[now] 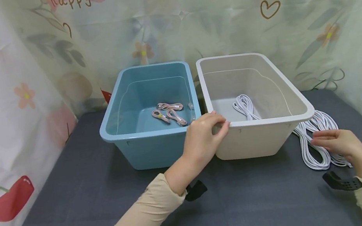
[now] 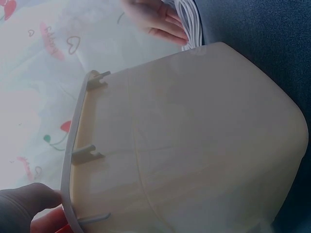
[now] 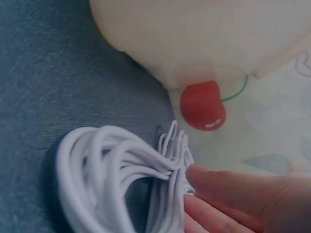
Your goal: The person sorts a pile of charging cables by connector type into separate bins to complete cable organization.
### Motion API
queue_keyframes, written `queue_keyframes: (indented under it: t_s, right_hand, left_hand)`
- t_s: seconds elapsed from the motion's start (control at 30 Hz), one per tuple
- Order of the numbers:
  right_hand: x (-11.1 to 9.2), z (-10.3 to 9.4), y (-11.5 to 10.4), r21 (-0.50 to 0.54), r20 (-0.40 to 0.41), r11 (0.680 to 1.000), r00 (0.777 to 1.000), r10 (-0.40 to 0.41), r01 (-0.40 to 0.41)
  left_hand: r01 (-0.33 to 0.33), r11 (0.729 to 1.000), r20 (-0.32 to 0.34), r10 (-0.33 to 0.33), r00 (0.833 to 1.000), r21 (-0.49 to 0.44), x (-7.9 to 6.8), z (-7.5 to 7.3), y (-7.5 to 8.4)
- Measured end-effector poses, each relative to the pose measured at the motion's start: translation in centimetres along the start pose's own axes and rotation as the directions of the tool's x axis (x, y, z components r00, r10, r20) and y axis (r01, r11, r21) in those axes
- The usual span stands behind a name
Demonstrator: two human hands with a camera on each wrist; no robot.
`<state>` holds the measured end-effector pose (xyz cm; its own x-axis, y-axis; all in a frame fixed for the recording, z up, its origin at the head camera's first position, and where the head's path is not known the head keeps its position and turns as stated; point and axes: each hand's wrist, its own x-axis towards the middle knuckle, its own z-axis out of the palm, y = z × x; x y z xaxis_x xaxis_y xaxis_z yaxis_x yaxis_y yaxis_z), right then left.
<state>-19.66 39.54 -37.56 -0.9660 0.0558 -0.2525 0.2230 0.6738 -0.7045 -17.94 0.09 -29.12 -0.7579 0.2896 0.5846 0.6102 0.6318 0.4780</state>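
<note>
My left hand (image 1: 202,135) pinches the near left corner of the cream bin's rim; in the left wrist view the thumb lies on the outer side of that rim. The cream bin (image 1: 256,138) stands upright and holds a white bundled cable (image 1: 243,105). To its right, white coiled cables (image 1: 310,153) lie on the dark cloth. Over them is my right hand (image 1: 340,143), its fingers fairly straight. In the right wrist view the thumb (image 3: 214,182) is at the edge of a white cable bundle (image 3: 167,194), and other fingers are partly hidden.
Left of the cream bin stands a blue bin (image 1: 151,149) with several pinkish bundled cables (image 1: 175,117) inside. Both bins sit close together on a dark cloth-covered table (image 1: 245,205). A patterned curtain (image 1: 166,20) hangs behind and at the sides.
</note>
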Motion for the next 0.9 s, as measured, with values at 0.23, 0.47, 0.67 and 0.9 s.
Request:
queue_keyframes:
  t_s: [0.23, 0.47, 0.67, 0.9]
  right_hand:
    - [-0.09, 0.31, -0.03, -0.096, -0.036, 0.995, 0.999, -0.035, 0.032]
    - [0.00, 0.39, 0.00, -0.138, -0.083, 0.990, 0.996, -0.017, 0.005]
    - [-0.02, 0.47, 0.08, -0.132, -0.106, 0.991, 0.994, 0.021, -0.035]
    - [-0.26, 0.59, 0.14, -0.086, -0.132, 0.995, 0.991, 0.030, -0.041]
  left_hand:
    - [-0.001, 1.000, 0.000, 0.001, 1.000, -0.002, 0.04, -0.02, 0.02]
    - [-0.009, 1.000, -0.002, 0.009, 1.000, 0.009, 0.04, -0.03, -0.04]
    - [-0.005, 1.000, 0.000, 0.005, 1.000, -0.009, 0.05, 0.03, -0.06]
    - [-0.011, 1.000, -0.008, 0.011, 1.000, 0.006, 0.01, 0.02, -0.09]
